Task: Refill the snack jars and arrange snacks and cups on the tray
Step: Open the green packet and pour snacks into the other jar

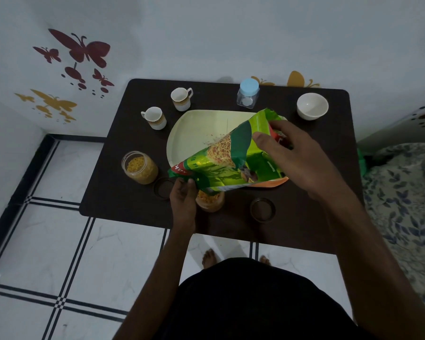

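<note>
A green snack packet (227,153) is tilted over an open jar (211,201) holding orange snack mix near the table's front. My right hand (297,153) grips the packet's upper end. My left hand (183,196) pinches its lower corner beside the jar. A second open jar (140,167) of yellow snack stands at the left. The pale tray (196,128) lies mid-table, partly under the packet. Two cups (181,98) (154,117) stand behind the tray's left side. A white bowl (312,106) sits at the back right.
A clear jar with a blue lid (248,94) stands at the back. Two dark lids (163,188) (262,209) lie on the dark table (304,224). A floral bed cover (402,192) is at the right, with tiled floor and my bare feet below.
</note>
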`<state>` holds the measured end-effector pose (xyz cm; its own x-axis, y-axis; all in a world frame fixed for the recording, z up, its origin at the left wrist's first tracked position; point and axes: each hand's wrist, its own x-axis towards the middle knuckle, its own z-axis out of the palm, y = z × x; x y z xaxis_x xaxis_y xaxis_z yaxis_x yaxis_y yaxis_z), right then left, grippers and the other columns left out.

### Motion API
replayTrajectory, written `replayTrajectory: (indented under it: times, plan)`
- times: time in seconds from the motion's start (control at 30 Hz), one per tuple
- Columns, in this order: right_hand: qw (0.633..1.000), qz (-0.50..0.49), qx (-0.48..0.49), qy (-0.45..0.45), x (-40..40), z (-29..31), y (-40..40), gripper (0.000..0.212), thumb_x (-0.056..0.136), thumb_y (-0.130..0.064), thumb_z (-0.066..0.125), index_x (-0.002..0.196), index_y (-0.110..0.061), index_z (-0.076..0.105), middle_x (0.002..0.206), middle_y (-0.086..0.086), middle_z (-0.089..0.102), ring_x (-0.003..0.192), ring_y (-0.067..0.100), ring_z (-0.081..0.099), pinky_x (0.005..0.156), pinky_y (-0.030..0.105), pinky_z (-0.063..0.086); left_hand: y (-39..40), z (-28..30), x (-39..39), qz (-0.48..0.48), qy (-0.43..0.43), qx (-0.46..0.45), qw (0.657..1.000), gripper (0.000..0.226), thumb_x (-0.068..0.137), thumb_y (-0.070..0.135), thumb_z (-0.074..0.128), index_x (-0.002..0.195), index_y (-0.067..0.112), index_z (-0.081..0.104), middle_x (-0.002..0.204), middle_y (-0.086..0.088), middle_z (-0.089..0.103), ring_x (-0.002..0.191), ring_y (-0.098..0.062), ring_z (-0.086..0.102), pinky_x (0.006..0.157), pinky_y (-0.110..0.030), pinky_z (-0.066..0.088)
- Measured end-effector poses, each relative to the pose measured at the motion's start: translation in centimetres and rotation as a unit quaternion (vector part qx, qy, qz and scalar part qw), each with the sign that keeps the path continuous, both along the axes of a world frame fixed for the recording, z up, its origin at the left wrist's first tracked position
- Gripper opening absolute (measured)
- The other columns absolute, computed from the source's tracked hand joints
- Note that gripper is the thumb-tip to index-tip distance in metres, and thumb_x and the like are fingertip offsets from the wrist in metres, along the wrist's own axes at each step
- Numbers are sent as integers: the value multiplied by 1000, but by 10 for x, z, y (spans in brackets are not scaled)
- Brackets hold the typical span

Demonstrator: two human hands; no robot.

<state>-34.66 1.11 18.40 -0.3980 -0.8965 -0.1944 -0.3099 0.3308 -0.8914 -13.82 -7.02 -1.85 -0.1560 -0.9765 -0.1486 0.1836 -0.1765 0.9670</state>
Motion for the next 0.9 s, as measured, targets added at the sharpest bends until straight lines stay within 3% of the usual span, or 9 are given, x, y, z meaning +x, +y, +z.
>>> replayTrajectory:
  times: [0.2, 0.4, 0.63, 0.9]
  plan:
    - [1000, -6, 2, 6, 0, 0, -1, 12, 91, -55, 58, 101, -51, 54, 85, -38, 54, 79, -28, 51, 74, 11, 41, 1, 3, -1, 7, 1, 1, 1000, 15, 102, 9, 50, 106, 14, 63, 99, 0, 69, 99, -14, 63, 83, -30, 53]
    - [1000, -21, 3, 9, -4, -5, -1, 18, 90, -57, 58, 106, -48, 59, 97, -30, 62, 97, -11, 58, 90, 27, 49, 1, 4, -3, 6, -5, -3, 1000, 14, 102, 6, 49, 108, 9, 61, 96, 4, 70, 96, -11, 64, 81, -27, 52]
    - [1000, -12, 0, 11, -3, -1, -2, 16, 91, -55, 57, 106, -49, 57, 93, -32, 60, 93, -15, 55, 79, 16, 45, 1, 4, -3, 5, -1, 3, 1000, 18, 102, 6, 49, 115, 8, 61, 106, 0, 71, 105, -14, 65, 85, -28, 54]
    - [1000, -20, 0, 7, -6, -7, -2, 19, 91, -56, 57, 108, -47, 58, 97, -29, 62, 94, -13, 58, 81, 19, 46, 1, 4, -2, 6, -13, 7, 1000, 23, 103, 6, 48, 122, -4, 56, 109, -10, 67, 104, -16, 64, 84, -28, 54]
